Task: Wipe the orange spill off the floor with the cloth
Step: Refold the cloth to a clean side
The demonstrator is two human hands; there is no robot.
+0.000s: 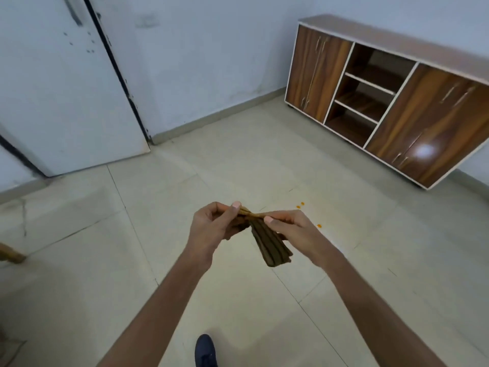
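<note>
A brown striped cloth (270, 246) hangs folded in the air in front of me, well above the floor. My left hand (211, 225) pinches its top edge from the left, and my right hand (293, 229) pinches the same edge from the right. The orange spill shows as small drops on the pale floor tiles: two drops (300, 205) just beyond my right hand and one drop (319, 225) to the right of it. My right hand may hide more of the spill.
A wooden cabinet (391, 99) with doors and open shelves stands against the wall at the right. A white door (60, 88) is at the left. My dark shoe (205, 350) is at the bottom. A wooden piece (12, 254) pokes in at the left edge.
</note>
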